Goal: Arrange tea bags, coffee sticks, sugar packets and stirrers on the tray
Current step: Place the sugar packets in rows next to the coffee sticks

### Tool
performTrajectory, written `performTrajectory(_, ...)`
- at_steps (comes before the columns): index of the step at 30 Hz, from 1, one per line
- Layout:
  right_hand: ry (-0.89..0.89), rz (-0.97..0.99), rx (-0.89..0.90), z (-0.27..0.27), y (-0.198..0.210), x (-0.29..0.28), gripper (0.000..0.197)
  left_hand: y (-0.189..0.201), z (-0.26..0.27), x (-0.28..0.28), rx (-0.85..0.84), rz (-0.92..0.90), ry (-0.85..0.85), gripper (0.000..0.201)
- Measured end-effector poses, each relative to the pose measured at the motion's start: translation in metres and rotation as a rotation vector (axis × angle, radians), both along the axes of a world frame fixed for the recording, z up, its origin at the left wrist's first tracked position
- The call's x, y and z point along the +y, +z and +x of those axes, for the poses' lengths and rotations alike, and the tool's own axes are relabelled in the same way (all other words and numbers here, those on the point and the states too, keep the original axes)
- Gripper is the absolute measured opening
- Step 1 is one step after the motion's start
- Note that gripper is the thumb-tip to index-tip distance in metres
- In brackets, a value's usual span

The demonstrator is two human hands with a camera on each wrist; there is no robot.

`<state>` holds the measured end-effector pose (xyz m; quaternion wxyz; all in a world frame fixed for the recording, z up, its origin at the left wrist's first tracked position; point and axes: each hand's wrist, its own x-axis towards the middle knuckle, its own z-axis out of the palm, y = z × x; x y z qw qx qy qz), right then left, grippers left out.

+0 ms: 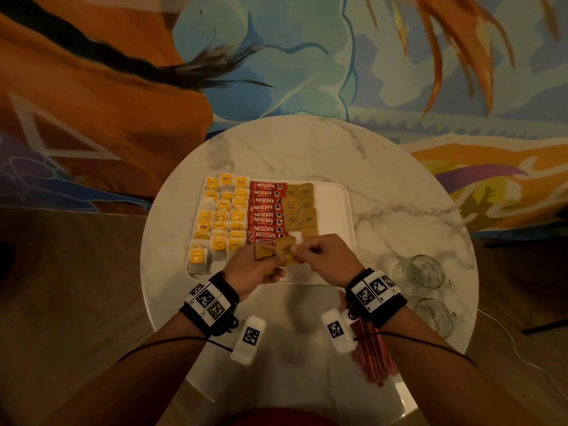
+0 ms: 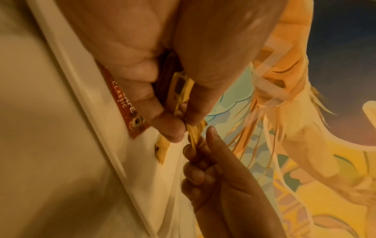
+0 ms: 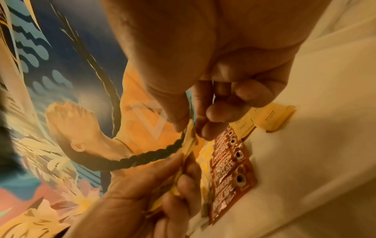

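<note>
A white tray (image 1: 333,192) on the round marble table holds yellow-tagged tea bags (image 1: 219,221) at left, red coffee sticks (image 1: 266,213) in the middle and brown sugar packets (image 1: 299,210) to their right. Over the tray's near edge my left hand (image 1: 256,267) grips a small stack of brown sugar packets (image 1: 263,253). My right hand (image 1: 319,256) pinches one brown sugar packet (image 1: 285,249) at the top of that stack, between thumb and forefinger (image 3: 183,119). The left wrist view shows the packets (image 2: 181,90) edge-on inside my fist. Red stirrers (image 1: 373,348) lie on the table under my right wrist.
Two clear glass mugs (image 1: 419,273) (image 1: 436,316) stand on the table right of the tray. The tray's right strip is bare white. A colourful painted wall rises behind the table, and wooden floor shows at left.
</note>
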<state>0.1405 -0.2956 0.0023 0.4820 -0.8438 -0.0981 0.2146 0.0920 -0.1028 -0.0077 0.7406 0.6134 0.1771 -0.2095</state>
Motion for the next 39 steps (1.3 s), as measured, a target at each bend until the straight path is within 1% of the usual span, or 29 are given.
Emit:
performTrajectory(3,0.001,0.020,0.010,-0.006,-0.004,0.001,0.017,0.000,-0.001,-0.003,-0.016,0.023,-0.020,0.018)
performTrajectory(5,-0.005,0.011,0.022,-0.005,-0.006,-0.001,0.014,-0.001,-0.001,-0.004,-0.007,0.018,-0.014,0.019)
performTrajectory(7,-0.027,-0.036,-0.002,0.003,-0.010,-0.003,0.020,-0.001,-0.001,-0.004,0.028,-0.004,0.015,0.020)
performTrajectory(10,-0.046,-0.181,-0.054,0.021,-0.018,-0.005,0.026,-0.003,0.002,-0.002,0.105,-0.068,0.074,0.022)
performTrajectory(14,-0.049,-0.286,-0.038,0.039,-0.031,0.000,0.025,-0.006,0.002,0.003,0.160,-0.152,0.120,0.036)
performTrajectory(18,-0.050,-0.334,-0.009,0.046,-0.036,0.009,0.022,-0.007,-0.001,0.008,0.178,-0.217,0.144,0.040)
performTrajectory(24,-0.082,-0.429,-0.010,0.052,-0.037,0.018,0.024,-0.008,-0.005,0.014,0.169,-0.239,0.137,0.036)
performTrajectory(28,-0.093,-0.466,-0.031,0.052,-0.035,0.019,0.027,-0.007,-0.005,0.013,0.145,-0.201,0.112,0.032)
performTrajectory(31,-0.109,-0.418,-0.051,0.050,-0.033,0.018,0.034,-0.007,-0.005,0.011,0.134,-0.158,0.120,0.027)
performTrajectory(33,-0.089,-0.315,-0.067,0.046,-0.029,0.018,0.030,-0.007,-0.004,0.009,0.131,-0.112,0.129,0.023)
performTrajectory(35,-0.030,-0.212,-0.052,0.039,-0.023,0.017,0.026,-0.007,-0.003,0.008,0.128,-0.067,0.135,0.020)
performTrajectory(37,0.034,-0.126,-0.042,0.029,-0.017,0.015,0.034,-0.009,-0.001,0.007,0.115,-0.039,0.140,0.017)
performTrajectory(39,0.061,-0.059,-0.033,0.019,-0.013,0.012,0.041,-0.009,0.001,0.005,0.105,-0.033,0.151,0.015)
